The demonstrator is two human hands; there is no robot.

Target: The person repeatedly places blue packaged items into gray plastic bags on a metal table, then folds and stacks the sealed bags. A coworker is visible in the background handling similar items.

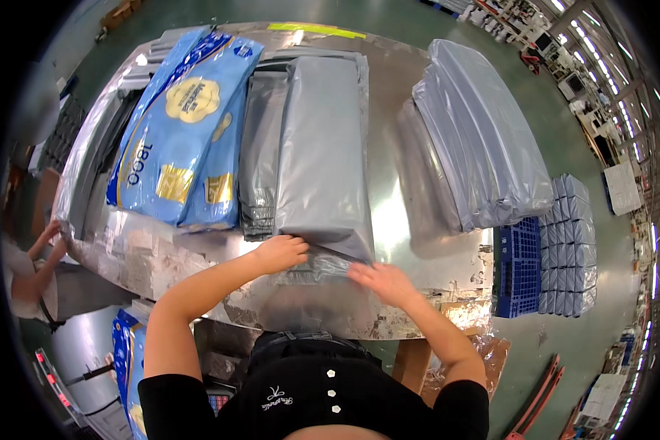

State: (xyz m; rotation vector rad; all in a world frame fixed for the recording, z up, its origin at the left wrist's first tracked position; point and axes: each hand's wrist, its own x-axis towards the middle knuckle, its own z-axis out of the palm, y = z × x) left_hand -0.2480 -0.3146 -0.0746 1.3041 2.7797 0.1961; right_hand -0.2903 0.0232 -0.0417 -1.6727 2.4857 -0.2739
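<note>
A filled grey plastic mailing bag [321, 147] lies lengthwise before me, its near end creased and folded. My left hand [283, 251] holds the left side of that near end, fingers closed over the edge. At the right corner, my right hand [383, 283] rests against the flap with its fingers stretched out, slightly blurred. Crinkled clear film [314, 267] shows between the hands. Just left of the bag lies a stack of flat grey bags [261, 158], and beyond it several blue printed packs [191, 110] overlap.
The metal table [389, 176] has a worn near edge. Filled grey bags [484, 139] are piled at its right. Beside it, more grey parcels [568, 246] stand by a blue plastic crate [517, 268]. Another person's hand [50, 233] touches the table's left edge. Red pallet-truck forks [541, 396] lie lower right.
</note>
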